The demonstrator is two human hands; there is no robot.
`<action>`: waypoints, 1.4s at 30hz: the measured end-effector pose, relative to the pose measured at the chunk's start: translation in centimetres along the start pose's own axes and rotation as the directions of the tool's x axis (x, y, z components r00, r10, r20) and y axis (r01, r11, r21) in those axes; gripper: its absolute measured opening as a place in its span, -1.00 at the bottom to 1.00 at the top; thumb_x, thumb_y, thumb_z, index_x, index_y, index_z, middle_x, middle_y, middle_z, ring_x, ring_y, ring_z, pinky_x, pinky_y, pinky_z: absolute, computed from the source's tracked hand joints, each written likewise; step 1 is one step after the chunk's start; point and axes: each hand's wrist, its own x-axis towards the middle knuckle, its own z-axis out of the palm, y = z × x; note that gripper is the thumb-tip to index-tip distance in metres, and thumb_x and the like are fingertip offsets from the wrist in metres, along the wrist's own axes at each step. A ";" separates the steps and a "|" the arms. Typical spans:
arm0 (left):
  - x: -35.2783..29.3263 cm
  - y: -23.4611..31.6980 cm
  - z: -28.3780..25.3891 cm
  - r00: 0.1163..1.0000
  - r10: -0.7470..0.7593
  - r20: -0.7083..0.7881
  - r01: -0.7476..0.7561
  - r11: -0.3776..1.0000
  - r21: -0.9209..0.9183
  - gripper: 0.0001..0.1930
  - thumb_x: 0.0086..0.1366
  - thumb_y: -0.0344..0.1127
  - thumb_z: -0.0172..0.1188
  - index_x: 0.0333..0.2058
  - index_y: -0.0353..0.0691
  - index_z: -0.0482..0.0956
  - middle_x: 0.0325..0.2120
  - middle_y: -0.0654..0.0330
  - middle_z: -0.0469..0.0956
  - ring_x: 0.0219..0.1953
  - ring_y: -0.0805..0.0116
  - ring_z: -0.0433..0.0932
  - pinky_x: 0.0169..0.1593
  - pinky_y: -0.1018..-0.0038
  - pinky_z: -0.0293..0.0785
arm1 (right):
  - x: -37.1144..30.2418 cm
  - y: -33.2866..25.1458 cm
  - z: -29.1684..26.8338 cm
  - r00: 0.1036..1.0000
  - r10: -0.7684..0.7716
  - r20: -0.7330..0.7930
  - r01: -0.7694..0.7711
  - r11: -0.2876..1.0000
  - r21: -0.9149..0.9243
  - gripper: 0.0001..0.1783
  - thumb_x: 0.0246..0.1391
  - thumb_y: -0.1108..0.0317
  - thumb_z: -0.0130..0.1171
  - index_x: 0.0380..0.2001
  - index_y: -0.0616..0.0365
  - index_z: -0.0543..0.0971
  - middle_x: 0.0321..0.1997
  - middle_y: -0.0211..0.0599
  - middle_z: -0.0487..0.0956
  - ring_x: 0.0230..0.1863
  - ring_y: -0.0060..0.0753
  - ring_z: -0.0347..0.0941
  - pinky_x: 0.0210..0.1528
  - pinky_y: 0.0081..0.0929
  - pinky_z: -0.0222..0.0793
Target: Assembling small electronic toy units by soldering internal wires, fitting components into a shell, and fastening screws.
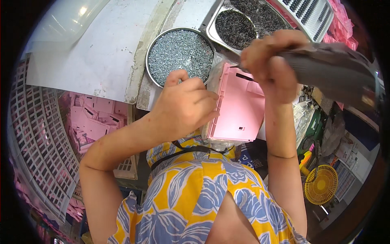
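Observation:
A pink plastic panel (243,106) lies in front of me, on a wrapped block edged with clear plastic. My left hand (185,105) is closed at its left edge, the thumb and nearest fingers against it and the others curled. Above the panel's upper right, my right hand (276,67) grips a dark grey electric screwdriver (325,67), tilted and slightly blurred. The thin tip of the tool points left, over the top of the panel; whether it touches cannot be told. Just beyond my left hand stands a round metal bowl (178,55) of small silvery screws.
A metal tray (233,30) of dark screws stands behind the panel, beside a white rack (308,16) with dark rows. White crates (42,138) and pink parts (95,116) are at the left. A yellow basket (321,184) sits lower right. A white board (93,53) covers the upper left.

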 end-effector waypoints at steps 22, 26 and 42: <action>1.6 1.8 -0.2 0.988 -0.070 -0.136 0.083 0.993 0.088 -0.85 0.07 -0.27 0.42 -0.42 -0.15 0.65 -0.52 0.31 0.59 -0.35 0.32 0.55 0.06 0.21 0.26 | -2.2 -5.5 4.5 1.000 0.005 0.015 -0.005 0.999 0.047 -0.72 0.27 0.12 0.07 -0.13 0.04 0.33 -0.67 -0.53 0.34 -0.71 -0.54 0.25 -0.50 -0.38 0.34; 1.6 0.5 -0.1 0.996 -0.047 -0.078 0.052 0.997 0.058 -0.82 0.02 -0.25 0.44 -0.40 -0.12 0.67 -0.34 0.32 0.61 -0.18 0.32 0.52 0.08 0.15 0.23 | -2.6 -4.5 4.0 0.999 0.038 -0.009 -0.037 0.997 0.062 -0.73 0.26 0.16 0.09 -0.15 0.07 0.33 -0.67 -0.51 0.33 -0.70 -0.52 0.24 -0.49 -0.38 0.35; 0.9 -5.6 -0.9 0.973 -0.114 -0.202 0.195 0.874 0.445 -0.94 0.18 -0.25 0.32 -0.36 0.01 0.71 -0.38 0.47 0.63 -0.19 0.38 0.50 0.05 0.17 0.21 | -4.0 -1.8 4.1 0.988 0.139 0.065 -0.118 0.959 -0.257 -0.64 0.24 0.21 0.28 -0.34 0.08 0.28 -0.69 -0.39 0.35 -0.68 -0.49 0.26 -0.53 -0.38 0.31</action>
